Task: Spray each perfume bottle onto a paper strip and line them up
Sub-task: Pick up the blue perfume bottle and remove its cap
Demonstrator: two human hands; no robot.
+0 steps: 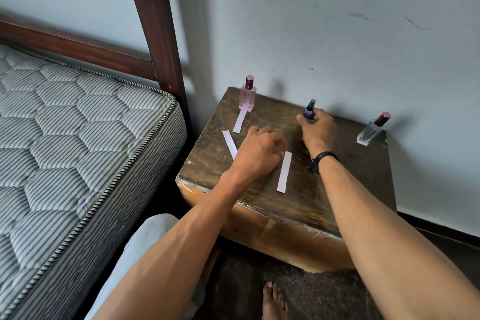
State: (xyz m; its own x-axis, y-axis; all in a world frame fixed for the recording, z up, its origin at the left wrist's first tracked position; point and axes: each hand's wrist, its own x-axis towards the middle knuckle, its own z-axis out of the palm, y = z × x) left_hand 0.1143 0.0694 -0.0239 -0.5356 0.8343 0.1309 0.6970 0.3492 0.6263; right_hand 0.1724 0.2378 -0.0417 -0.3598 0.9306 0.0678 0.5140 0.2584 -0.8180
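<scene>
A pink perfume bottle (247, 95) with a dark red cap stands at the back left of the worn wooden table (337, 189), with a paper strip (239, 121) lying in front of it. My right hand (319, 131) grips a small blue spray bottle (309, 109) at the back middle. A clear bottle (372, 130) with a red cap stands at the back right. My left hand (259, 152) rests on the table with curled fingers touching the top end of a long strip (284, 173). Another strip (230, 143) lies partly under that hand.
A striped quilted mattress (65, 138) on a dark wooden bed frame (155, 34) lies close on the left. A pale wall (337, 21) runs right behind the table. My bare foot (274, 301) and knee are on the dark floor below.
</scene>
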